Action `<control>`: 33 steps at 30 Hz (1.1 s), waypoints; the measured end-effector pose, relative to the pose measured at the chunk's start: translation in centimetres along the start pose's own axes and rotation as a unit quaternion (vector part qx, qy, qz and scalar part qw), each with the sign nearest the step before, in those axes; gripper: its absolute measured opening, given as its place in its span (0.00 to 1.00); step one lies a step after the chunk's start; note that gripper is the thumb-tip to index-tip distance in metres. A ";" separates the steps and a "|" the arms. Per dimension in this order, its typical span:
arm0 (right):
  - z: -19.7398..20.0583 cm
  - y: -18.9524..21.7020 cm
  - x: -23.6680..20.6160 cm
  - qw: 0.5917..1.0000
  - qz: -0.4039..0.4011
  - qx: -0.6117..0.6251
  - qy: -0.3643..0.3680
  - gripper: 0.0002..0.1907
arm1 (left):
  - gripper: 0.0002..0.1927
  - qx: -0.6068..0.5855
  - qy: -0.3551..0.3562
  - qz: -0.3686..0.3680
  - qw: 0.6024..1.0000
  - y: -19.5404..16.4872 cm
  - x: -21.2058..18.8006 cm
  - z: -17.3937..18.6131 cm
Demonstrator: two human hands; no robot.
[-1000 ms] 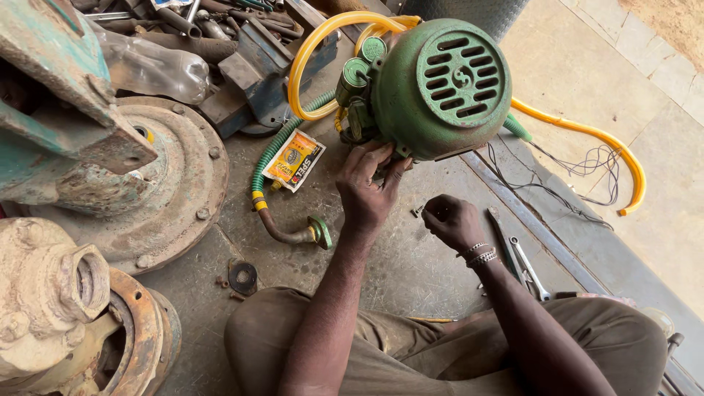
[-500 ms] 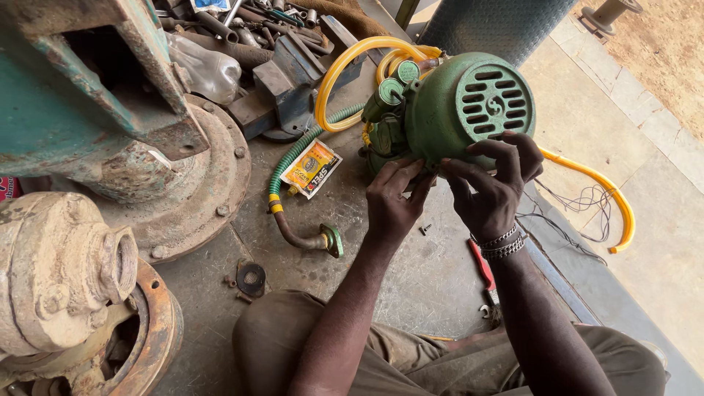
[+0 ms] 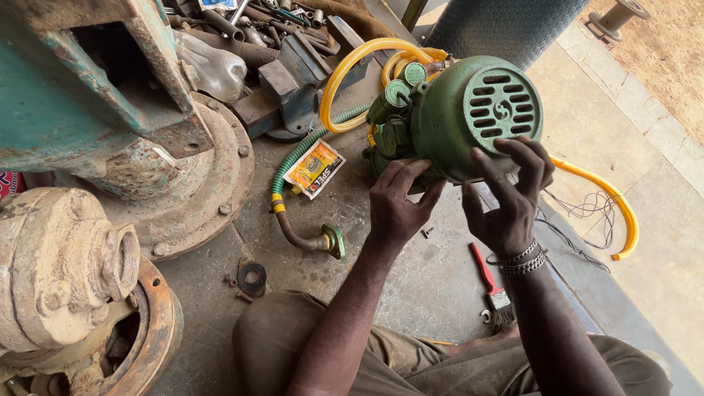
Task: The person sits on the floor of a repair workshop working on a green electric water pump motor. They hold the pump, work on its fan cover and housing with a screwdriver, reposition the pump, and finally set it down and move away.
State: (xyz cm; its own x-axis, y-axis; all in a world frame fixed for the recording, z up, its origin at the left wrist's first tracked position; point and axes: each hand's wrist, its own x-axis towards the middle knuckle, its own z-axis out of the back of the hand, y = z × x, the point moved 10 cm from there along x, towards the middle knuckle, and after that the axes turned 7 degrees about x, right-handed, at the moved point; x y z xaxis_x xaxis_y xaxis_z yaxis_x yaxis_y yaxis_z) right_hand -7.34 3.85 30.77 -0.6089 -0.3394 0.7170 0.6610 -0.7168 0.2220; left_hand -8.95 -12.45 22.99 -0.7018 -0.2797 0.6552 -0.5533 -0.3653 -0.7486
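Item: green motor (image 3: 469, 117), slotted fan cover facing cam, on concrete floor (image 3: 381, 271) at centre-top, amid yellow hose (image 3: 352, 66).
L hand (image 3: 400, 209): fingers spread, palm against motor's lower-left side; no closed grip. Same spot as 0.5 s ago.
R hand (image 3: 510, 198): open, fingertips (image 3: 529, 150) curled on cover's lower rim; 1 s ago it was a fist off to the side, clear of motor.
Nearby: green ribbed hose (image 3: 293, 158) w/ elbow fitting, printed packet (image 3: 314, 169), red-handled brush (image 3: 490, 282), small screw (image 3: 425, 232) just below L hand, rusty pump housing (image 3: 66, 264) far left.
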 end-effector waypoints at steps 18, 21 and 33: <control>0.3 -5.5 3.8 0.996 0.000 0.091 0.019 0.27 | 0.10 0.045 0.031 0.039 0.998 -0.9 0.7 -1.6; 0.4 -5.7 3.9 0.997 -0.001 0.079 0.013 0.26 | 0.08 0.079 0.024 -0.002 0.997 -1.9 0.8 -1.4; 0.1 -6.2 3.6 0.997 -0.016 0.077 0.015 0.26 | 0.07 0.055 0.048 0.027 0.997 -2.3 1.1 -1.5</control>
State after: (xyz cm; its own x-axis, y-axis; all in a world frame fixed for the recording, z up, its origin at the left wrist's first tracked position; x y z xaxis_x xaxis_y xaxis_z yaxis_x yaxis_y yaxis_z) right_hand -13.57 7.09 32.03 -0.6425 -0.3372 0.6881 0.6989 -0.6261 0.3457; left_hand -9.09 -10.61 25.34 -0.7716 -0.2178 0.5976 -0.4643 -0.4493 -0.7633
